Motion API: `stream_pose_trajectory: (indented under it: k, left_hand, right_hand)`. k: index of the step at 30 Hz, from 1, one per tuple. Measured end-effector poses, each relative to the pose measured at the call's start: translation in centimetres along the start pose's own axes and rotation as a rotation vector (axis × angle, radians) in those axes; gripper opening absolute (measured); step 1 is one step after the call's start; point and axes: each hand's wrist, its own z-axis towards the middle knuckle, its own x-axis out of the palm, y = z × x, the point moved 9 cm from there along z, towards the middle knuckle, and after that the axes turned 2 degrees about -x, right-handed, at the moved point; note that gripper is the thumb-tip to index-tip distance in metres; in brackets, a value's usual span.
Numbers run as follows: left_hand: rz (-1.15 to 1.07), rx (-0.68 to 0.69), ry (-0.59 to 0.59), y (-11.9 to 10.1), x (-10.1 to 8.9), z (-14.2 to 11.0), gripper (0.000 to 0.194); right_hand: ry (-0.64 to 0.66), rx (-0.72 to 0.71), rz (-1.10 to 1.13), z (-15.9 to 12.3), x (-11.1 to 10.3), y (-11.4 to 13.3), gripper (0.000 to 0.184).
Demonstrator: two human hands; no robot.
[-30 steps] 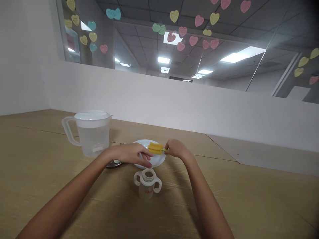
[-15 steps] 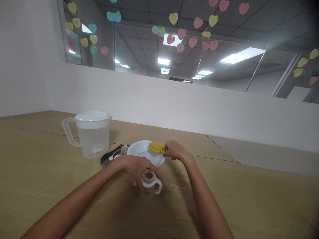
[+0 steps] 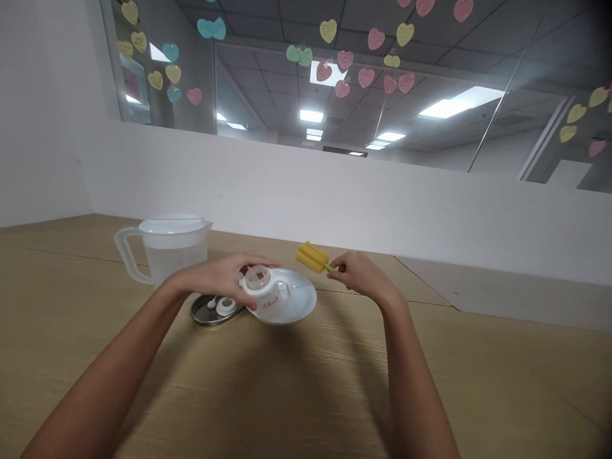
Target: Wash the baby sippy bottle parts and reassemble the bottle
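My left hand (image 3: 215,278) is wrapped round a clear baby bottle (image 3: 268,305) with a white collar and a side handle. The bottle's mouth is uncovered, and it is held up in front of the white plate (image 3: 301,307). With its fingertips, my right hand (image 3: 361,275) pinches the thin green handle of a yellow sponge bottle brush (image 3: 312,257). The sponge head points left, raised above the plate's far edge and apart from the bottle. Part of the plate is hidden behind the bottle.
A dark metal tray (image 3: 199,312) lies left of the plate, holding a white ring cap (image 3: 226,306) and a small white piece. Behind it stands a lidded, translucent pitcher (image 3: 167,256) with liquid inside. A white wall (image 3: 335,204) rises behind the table.
My left hand has lifted the bottle up and to the left, over the plate's front. My right hand has raised the brush off the plate, moving slightly right.
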Motion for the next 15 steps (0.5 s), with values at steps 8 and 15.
stream_pose_trajectory:
  k: [8, 15]
  left_hand:
    - [-0.080, -0.185, -0.565, 5.0, -3.0, 1.5, 0.062]
    - [0.198, -0.134, -0.774, 3.4, -3.7, 0.7, 0.056]
  right_hand:
    - [-0.158, -0.207, 0.143, -1.1, -1.6, 4.8, 0.034]
    - [-0.091, -0.272, 0.084, 0.2, 1.4, 6.8, 0.036]
